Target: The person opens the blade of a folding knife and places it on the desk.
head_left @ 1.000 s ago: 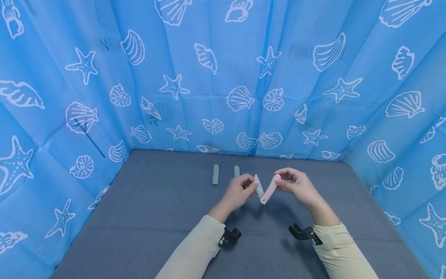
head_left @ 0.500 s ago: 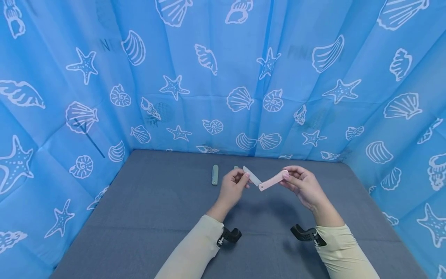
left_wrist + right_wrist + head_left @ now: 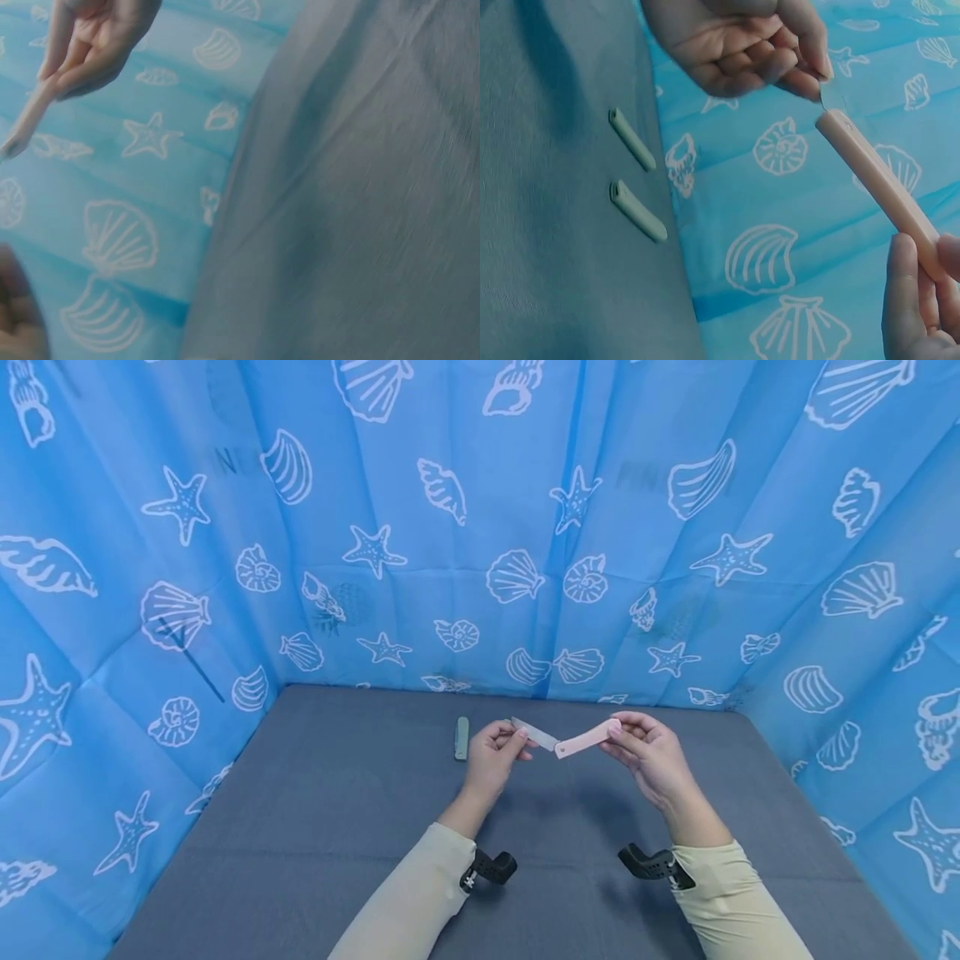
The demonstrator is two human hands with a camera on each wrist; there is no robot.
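Note:
A folding knife with a pink handle [image 3: 585, 741] is held above the table between both hands. Its pale blade [image 3: 540, 737] is swung well out from the handle, at a wide angle. My left hand [image 3: 489, 758] pinches the blade near its tip, between thumb and fingers. The far end of the handle is gripped by my right hand [image 3: 654, 758], thumb on the near side. In the right wrist view, two green folding knives [image 3: 632, 140] lie folded on the table; in the head view one of them is hidden behind my left hand.
The table under a dark grey cloth [image 3: 337, 827] runs back to a blue curtain [image 3: 465, 577] printed with shells and starfish. Curtain also hangs along both sides. A black wrist mount [image 3: 491, 867] juts from each sleeve.
The pink knife's blade and handle have spread from a narrow V to a wide angle. Both hands have moved apart; the left now covers one green knife in the head view.

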